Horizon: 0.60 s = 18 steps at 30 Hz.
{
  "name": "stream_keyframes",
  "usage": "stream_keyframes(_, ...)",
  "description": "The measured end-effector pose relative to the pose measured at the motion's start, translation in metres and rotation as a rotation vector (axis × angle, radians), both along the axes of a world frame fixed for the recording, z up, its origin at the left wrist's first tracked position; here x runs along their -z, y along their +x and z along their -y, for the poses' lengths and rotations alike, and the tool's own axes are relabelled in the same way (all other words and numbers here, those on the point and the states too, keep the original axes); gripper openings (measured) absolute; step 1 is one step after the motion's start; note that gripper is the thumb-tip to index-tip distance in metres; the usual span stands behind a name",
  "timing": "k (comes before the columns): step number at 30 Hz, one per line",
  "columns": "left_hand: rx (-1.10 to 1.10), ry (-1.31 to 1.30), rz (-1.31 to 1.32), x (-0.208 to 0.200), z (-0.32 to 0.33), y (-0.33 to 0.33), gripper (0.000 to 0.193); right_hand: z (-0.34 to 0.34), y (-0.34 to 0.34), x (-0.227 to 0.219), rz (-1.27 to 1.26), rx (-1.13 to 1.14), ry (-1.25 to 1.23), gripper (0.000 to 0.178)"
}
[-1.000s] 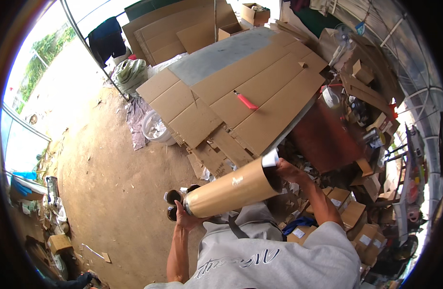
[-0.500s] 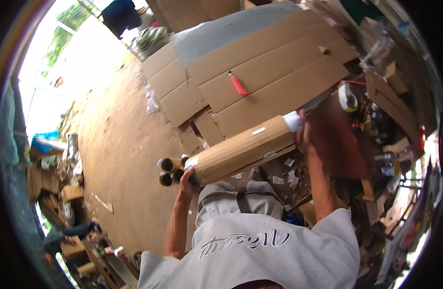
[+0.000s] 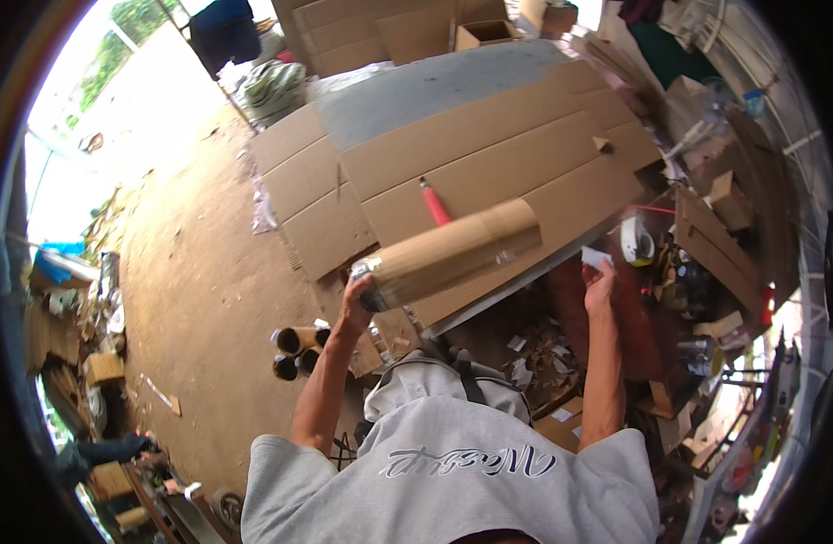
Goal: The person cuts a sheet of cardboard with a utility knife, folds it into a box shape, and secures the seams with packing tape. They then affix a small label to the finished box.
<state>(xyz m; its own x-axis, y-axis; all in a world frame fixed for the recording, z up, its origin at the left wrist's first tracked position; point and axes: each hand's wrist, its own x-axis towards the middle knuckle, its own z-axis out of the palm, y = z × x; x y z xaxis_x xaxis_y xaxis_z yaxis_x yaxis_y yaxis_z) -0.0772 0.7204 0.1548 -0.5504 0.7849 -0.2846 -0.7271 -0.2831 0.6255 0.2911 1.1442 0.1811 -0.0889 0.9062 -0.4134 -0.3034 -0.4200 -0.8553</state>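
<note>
My left hand (image 3: 355, 299) is closed round the left end of a long brown cardboard package (image 3: 462, 252), whose end has shiny tape on it. The package lies tilted over the near part of the cardboard-covered table (image 3: 489, 163); whether it rests there fully I cannot tell. Off to the right, my right hand (image 3: 601, 283) pinches a small white piece of paper (image 3: 597, 259), apart from the package. A slim red object (image 3: 435, 205) with a dark tip lies on the table, partly hidden behind the package.
Several brown cardboard tubes (image 3: 291, 341) stand left of my left forearm. A white tape roll (image 3: 636, 240) sits right of the table, near a dark red surface (image 3: 561, 299). Paper scraps (image 3: 523, 372) litter the floor by my legs. Someone's leg (image 3: 108, 453) shows at lower left.
The package has moved forward onto the table area, carried by my left hand. My right hand has left its right end and moved away to the right with the white paper.
</note>
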Motion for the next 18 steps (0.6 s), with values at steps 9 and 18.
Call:
stream_keyframes(9, 0.043, -0.094, 0.104, 0.074, -0.112, -0.133, 0.036, 0.118, 0.081, 0.071, 0.282, 0.031, -0.311, 0.017)
stream_keyframes(18, 0.147, -0.26, 0.081, 0.122, -0.116, -0.167, 0.048, 0.088, 0.133, 0.062, 0.535, 0.174, -0.237, 0.014)
